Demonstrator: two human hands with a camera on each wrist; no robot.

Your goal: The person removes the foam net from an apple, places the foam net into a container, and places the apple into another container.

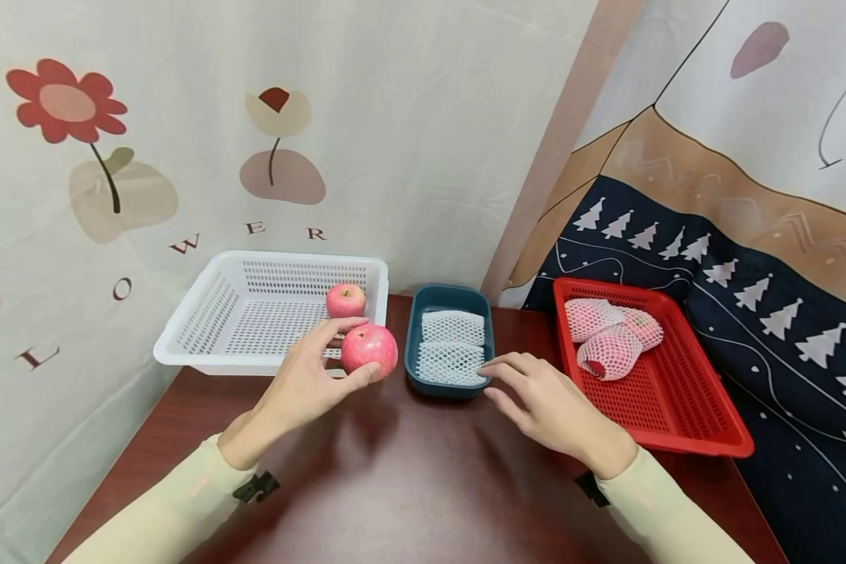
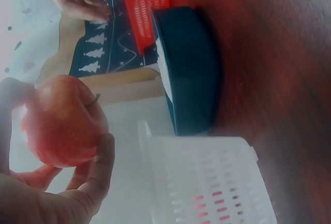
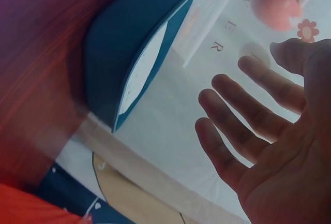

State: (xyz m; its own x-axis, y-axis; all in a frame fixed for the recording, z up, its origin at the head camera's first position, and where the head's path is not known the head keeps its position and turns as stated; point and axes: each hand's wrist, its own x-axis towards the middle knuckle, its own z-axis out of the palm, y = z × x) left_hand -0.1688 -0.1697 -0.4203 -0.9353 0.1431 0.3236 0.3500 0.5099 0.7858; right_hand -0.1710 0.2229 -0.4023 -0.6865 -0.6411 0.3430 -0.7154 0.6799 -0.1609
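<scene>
My left hand (image 1: 312, 377) holds a red apple (image 1: 370, 352) between thumb and fingers, above the front right corner of the white basket (image 1: 204, 359). In the left wrist view the fingers curl round the apple (image 2: 64, 120), its stem showing. A second apple (image 1: 345, 301) lies in the white basket's right side. My right hand (image 1: 551, 401) holds nothing; its fingers are spread and loosely bent beside the dark teal box (image 1: 450, 391). Inside that box lie white foam nets (image 1: 452, 363). In the right wrist view the right palm (image 3: 289, 182) shows bare.
At the right stands a red basket (image 1: 677, 439) with several apples in foam nets (image 1: 609, 352). All three containers rest on a dark red-brown table (image 1: 423, 486). Behind them hangs a printed curtain (image 1: 430, 157).
</scene>
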